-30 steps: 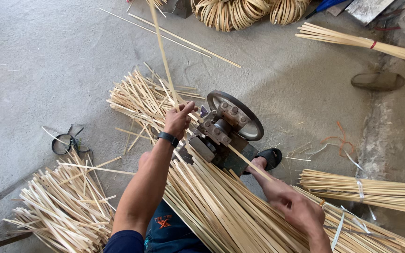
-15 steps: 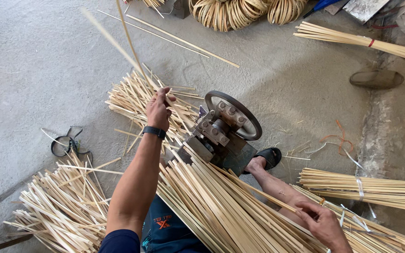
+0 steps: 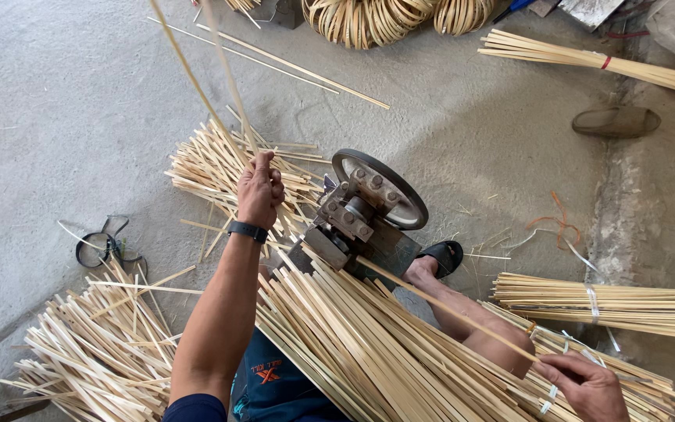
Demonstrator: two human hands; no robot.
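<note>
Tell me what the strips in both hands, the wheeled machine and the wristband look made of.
Strips: pale, split bamboo or cane by the look, matte, fibrous, straight-grained. Machine: dark metal, probably cast iron or steel, with bolted blocks and a worn, dull wheel rim. Wristband: black, smooth, likely rubber or plastic.

It's a small workshop w/ a bare gray concrete floor (image 3: 80, 94). A metal machine w/ a wheel (image 3: 369, 207) sits in the middle. Cut bamboo strips (image 3: 369, 352) lie in piles all around the machine, tied bundles (image 3: 599, 305) to its right, and coils of split cane (image 3: 369, 16) behind it.
</note>
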